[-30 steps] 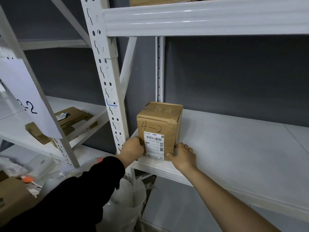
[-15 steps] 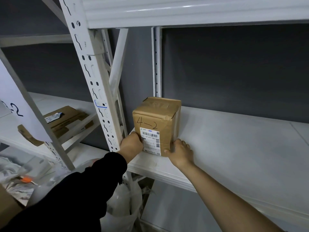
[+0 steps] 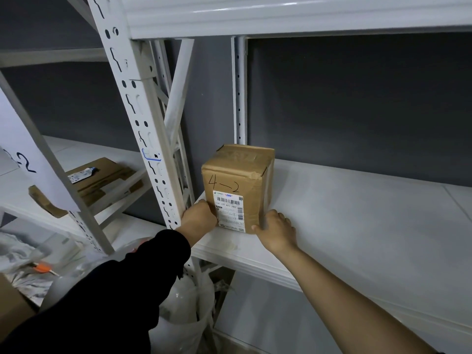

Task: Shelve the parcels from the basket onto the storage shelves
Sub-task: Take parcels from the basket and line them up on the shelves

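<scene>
Nearest, the left hand (image 3: 199,217) pressed the lower left side of the parcel (image 3: 237,185) from 9 o'clock. Its fingers were tucked out of sight, so I could not tell how they lay. The right hand (image 3: 277,232) cupped the lower right corner from 4 o'clock, thumb on the front, fingers along the side. The parcel stood upright on the shelf (image 3: 357,226), with the upright post (image 3: 143,123) close at its 9 o'clock. It seemed best to slide it squarely toward 12 o'clock, label (image 3: 228,210) outward, releasing both sides evenly. No basket showed, and the label's fine print was unreadable.
</scene>
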